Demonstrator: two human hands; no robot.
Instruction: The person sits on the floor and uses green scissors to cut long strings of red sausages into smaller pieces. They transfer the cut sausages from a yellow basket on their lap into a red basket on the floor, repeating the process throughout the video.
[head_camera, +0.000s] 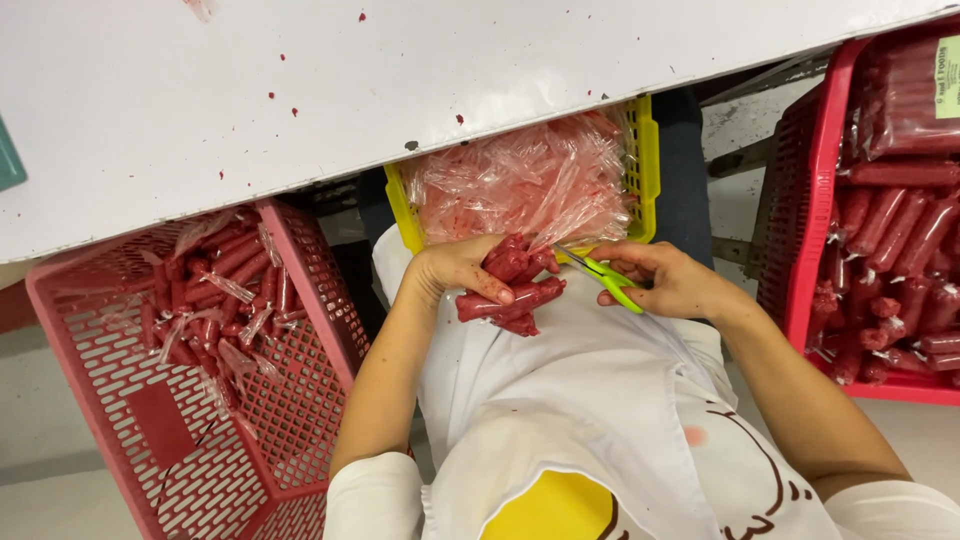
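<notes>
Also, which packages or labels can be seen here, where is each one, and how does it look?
Label: top right corner, on a sealed pack; small upright rectangle, pale green with dark print.
Sealed pack: top of the red basket at right; clear plastic over dark red sausages.
Loose wrappers: in the yellow basket, centre; crumpled clear plastic, stained pink.
Wrapper scraps: in the pink basket at left, among red sausages; clear strips.
No signs or screens.

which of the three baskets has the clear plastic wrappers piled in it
The yellow basket under the table edge, just beyond the hands; it holds only crumpled clear wrappers. The two red baskets hold red sausages.
</notes>
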